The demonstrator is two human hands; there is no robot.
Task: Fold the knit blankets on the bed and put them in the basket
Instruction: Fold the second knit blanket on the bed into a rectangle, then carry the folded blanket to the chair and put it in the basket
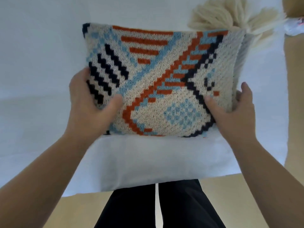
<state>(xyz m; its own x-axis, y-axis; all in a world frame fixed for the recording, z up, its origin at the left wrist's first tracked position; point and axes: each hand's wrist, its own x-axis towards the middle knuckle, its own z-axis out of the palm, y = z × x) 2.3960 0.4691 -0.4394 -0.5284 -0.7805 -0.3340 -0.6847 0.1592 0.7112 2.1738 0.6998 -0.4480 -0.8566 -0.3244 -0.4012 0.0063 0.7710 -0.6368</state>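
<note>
The left hand grips the left edge of the folded knit blanket, thumb on top and fingers curled underneath. The right hand grips its right edge the same way. The blanket, cream with orange, light blue and navy patterning, sits over the white bed near its front edge. Cream tassels fan out beyond its far right corner.

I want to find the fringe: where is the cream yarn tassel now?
In the head view the cream yarn tassel is at upper right, on the white bed, just behind the folded patterned knit blanket.
</note>
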